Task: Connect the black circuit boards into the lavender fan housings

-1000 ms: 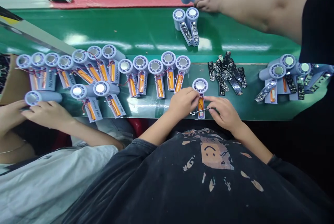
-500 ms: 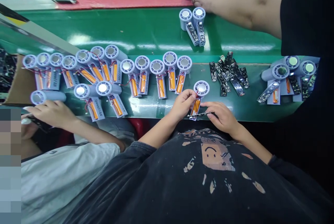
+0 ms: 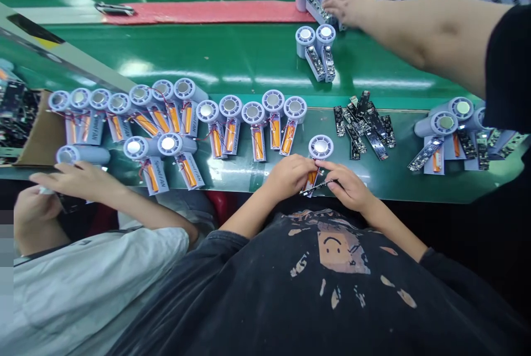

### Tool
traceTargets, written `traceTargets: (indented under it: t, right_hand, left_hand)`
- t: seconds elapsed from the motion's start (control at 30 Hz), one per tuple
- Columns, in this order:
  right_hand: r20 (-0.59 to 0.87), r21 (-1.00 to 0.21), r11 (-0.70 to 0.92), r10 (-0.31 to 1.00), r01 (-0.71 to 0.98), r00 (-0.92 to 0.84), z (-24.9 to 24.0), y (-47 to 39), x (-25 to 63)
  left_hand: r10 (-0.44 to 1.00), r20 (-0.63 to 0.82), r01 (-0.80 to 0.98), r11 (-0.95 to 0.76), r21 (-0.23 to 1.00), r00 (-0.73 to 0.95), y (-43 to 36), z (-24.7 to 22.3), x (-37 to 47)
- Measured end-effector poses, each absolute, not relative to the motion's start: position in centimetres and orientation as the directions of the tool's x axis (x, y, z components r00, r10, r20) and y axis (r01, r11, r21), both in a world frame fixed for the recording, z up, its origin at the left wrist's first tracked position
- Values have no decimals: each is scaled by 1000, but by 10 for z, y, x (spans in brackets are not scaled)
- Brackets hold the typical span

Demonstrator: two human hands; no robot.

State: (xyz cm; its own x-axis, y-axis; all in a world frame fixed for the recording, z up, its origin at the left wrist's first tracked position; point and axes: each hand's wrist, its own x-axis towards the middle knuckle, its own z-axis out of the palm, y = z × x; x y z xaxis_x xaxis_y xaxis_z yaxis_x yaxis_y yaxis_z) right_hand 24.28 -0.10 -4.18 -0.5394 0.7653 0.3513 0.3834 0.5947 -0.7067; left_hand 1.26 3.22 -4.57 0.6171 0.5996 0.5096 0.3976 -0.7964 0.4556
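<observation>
In front of me a lavender handheld fan (image 3: 321, 147) lies on the bench, its round head away from me and its open handle showing an orange battery (image 3: 311, 180). My left hand (image 3: 291, 177) is closed at the fan's neck, fingertips where the thin wires run. Its fingers cover part of the handle, so exactly what they pinch is hidden. My right hand (image 3: 350, 186) grips a narrow black circuit board (image 3: 316, 187), which crosses above the handle's near end. The right index finger reaches to the neck, close to the left fingertips.
Loose circuit boards (image 3: 365, 124) lie in a pile right of the fan. Several open fans (image 3: 254, 115) stand in rows to the left, others (image 3: 442, 124) far right. A co-worker's hands (image 3: 78, 182) work at left; another person's arm (image 3: 418, 30) reaches over the green belt (image 3: 186, 57).
My left hand has shifted over the fan's neck, hiding the red wires seen before. The right hand stays with its board. Across the belt, the other person's hand has moved right and opened.
</observation>
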Motion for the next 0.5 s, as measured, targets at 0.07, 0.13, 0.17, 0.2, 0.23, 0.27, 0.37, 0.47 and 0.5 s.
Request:
traceTargets:
  t: [0.07, 0.13, 0.17, 0.2, 0.23, 0.27, 0.37, 0.47, 0.5]
  right_hand:
    - [394, -708, 605, 766, 363, -508, -43, -2, 245]
    - [456, -712, 619, 766, 331, -452, -44, -6, 248]
    - [484, -715, 625, 766, 313, -422, -44, -8, 250]
    - [507, -720, 628, 767, 296, -394, -45, -11, 252]
    - [524, -725, 629, 768, 281, -369, -45, -14, 254]
    - [534, -731, 627, 771, 269, -347, -46, -17, 256]
    - [543, -757, 609, 788, 237, -291, -47, -25, 260]
    - [534, -793, 580, 809, 187, -244, -44, -29, 261]
    - [526, -806, 569, 814, 161, -247, -41, -30, 260]
  left_hand:
    - [663, 503, 426, -745, 514, 554, 36, -43, 15]
    - [692, 479, 484, -721, 496, 541, 39, -39, 20]
    - [687, 456, 514, -726, 456, 566, 40, -35, 22]
    - [679, 419, 546, -734, 403, 603, 41, -31, 24]
    - [670, 368, 576, -742, 343, 644, 42, -26, 26]
    - [658, 314, 595, -753, 283, 684, 43, -21, 28]
    - [621, 176, 598, -783, 172, 764, 46, -7, 30]
    - [623, 129, 599, -780, 183, 772, 50, -2, 29]
    - [638, 141, 602, -765, 228, 757, 52, -3, 29]
